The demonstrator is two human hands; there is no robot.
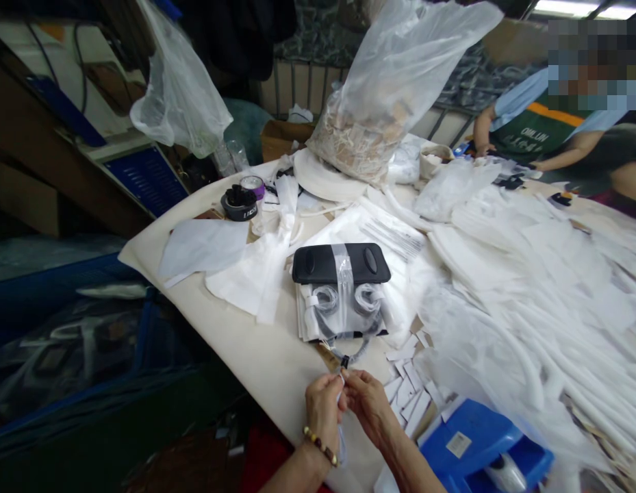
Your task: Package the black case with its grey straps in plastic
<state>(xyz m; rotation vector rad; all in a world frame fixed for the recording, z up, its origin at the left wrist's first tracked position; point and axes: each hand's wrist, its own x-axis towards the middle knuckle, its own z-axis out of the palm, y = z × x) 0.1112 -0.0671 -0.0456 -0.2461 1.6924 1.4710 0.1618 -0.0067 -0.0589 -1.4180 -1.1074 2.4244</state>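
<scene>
Both hands busy, head cam: my left hand [322, 404] & right hand [366, 397] pinch a thin white strip [341, 438], just nearside of the taped black-topped bundle [342, 294]. Bundle's on cream tbl [215, 315]; white sheets [495, 257] piled R, blue bin [474, 428] nr R, tape rolls [239, 211] far L. Rm bg: clear bag [379, 109] w/ scrap, co-worker [536, 130] in dk green.

A strip light [564, 8] glared at upper right. The tabletop [220, 315] was bright, the lower left dim and seemingly blurred.
</scene>
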